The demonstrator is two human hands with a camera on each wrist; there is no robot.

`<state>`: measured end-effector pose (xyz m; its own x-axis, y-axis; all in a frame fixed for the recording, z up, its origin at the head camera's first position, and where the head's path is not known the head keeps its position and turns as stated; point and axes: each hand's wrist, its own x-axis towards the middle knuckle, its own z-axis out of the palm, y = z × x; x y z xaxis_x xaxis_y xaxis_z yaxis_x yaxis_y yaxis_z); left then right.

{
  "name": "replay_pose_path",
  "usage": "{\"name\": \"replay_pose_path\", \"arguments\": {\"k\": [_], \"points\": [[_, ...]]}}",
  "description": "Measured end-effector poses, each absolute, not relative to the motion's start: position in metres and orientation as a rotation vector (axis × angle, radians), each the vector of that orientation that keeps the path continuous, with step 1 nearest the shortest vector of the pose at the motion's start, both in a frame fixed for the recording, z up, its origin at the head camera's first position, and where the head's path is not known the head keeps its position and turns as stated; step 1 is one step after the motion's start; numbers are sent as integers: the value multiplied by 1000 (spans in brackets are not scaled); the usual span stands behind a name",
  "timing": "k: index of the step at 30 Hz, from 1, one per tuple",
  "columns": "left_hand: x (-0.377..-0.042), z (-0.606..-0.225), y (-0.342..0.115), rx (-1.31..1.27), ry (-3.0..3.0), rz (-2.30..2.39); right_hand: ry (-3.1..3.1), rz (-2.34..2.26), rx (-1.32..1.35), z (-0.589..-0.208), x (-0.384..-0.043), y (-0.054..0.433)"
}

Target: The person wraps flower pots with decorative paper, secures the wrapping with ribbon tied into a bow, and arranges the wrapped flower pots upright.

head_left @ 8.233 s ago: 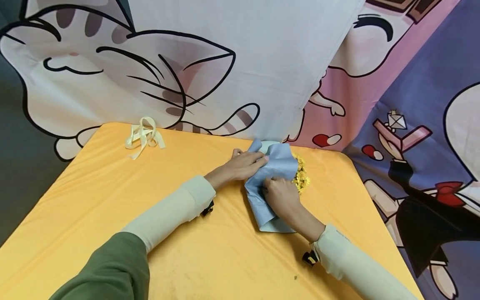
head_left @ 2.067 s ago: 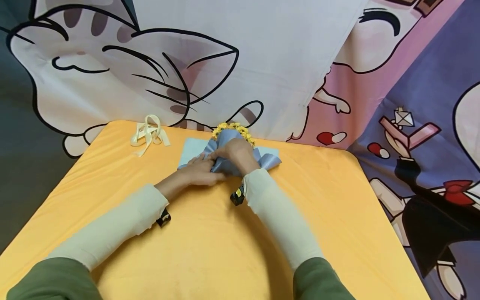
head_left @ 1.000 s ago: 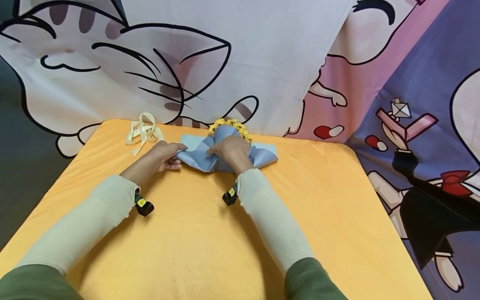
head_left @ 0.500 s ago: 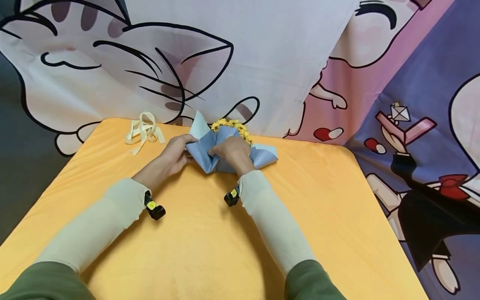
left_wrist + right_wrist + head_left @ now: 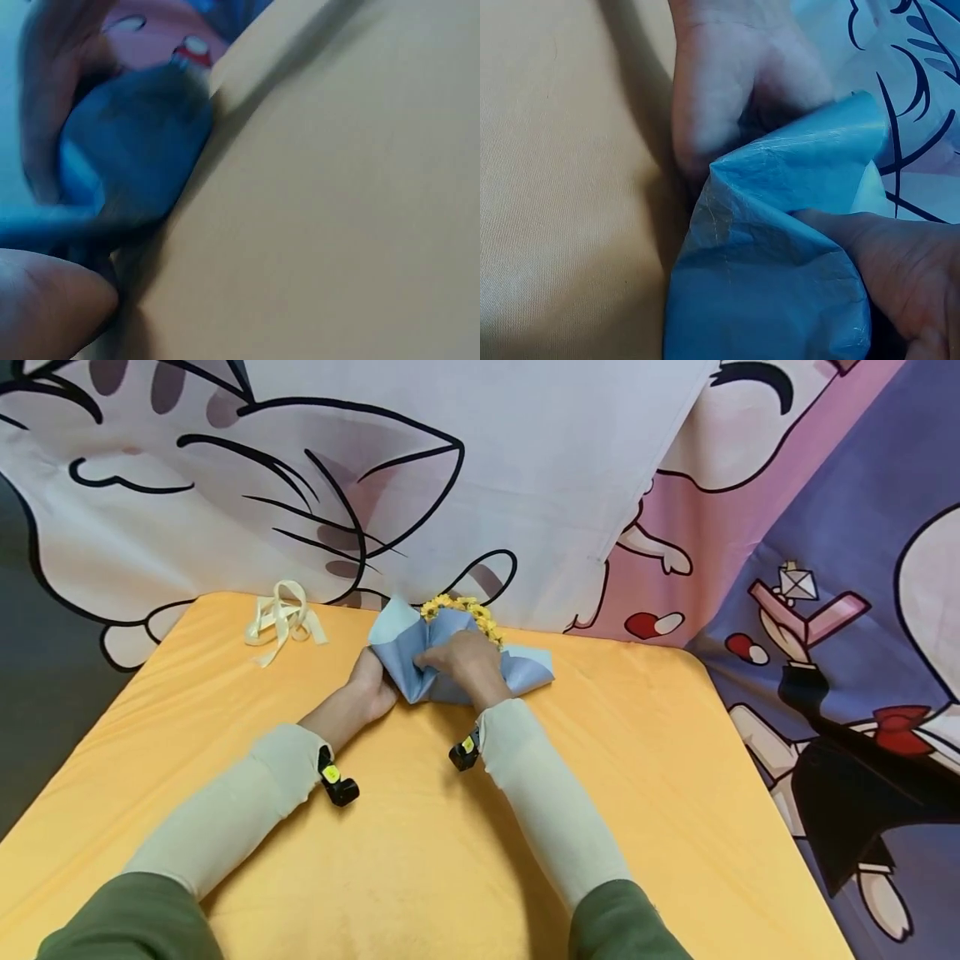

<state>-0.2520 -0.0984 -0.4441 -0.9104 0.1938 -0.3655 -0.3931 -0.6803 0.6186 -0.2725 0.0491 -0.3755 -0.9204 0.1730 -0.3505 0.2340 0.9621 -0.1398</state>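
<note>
A bouquet of small yellow flowers (image 5: 483, 617) lies near the table's back edge, wrapped in blue paper with a paler inner side. My right hand (image 5: 468, 662) grips the gathered blue wrapping paper (image 5: 765, 300) at the bouquet's middle, its thumb (image 5: 870, 240) against a fold. At the bouquet's left, my left hand (image 5: 367, 687) is behind the raised flap of paper (image 5: 397, 647), palm toward it. The paper hides the left fingertips in the right wrist view. On the right side the other flap (image 5: 527, 668) spreads low over the table.
A loose cream ribbon (image 5: 283, 620) lies in a heap at the table's back left corner. The table has a yellow cloth (image 5: 420, 860). Printed cartoon fabric (image 5: 540, 485) hangs right behind the table, and more of it lines the right side.
The bouquet has turned and shifted left from its earlier place. Over the last second my left hand has lifted the left paper flap and folded it up toward the flowers, while my right hand stays put.
</note>
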Motion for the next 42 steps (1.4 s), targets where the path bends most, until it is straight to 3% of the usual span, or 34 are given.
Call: {"name": "replay_pose_path", "arguments": {"k": [8,21,29,37,42], "points": [[-238,-447,-73,-248,886,2724,2757,-159,284,-368,-266,40],[-237,-448,-70,-87,978,2703,2585,-295,216,-345,-263,53],[-235,-449,-65,20,1194,2604,2207,-800,341,-341,-269,72],[-232,-438,-62,86,1539,2386,2113,-922,264,-333,-276,94],[-232,-433,-60,354,1951,2133,2081,-934,200,-332,-278,100]]}}
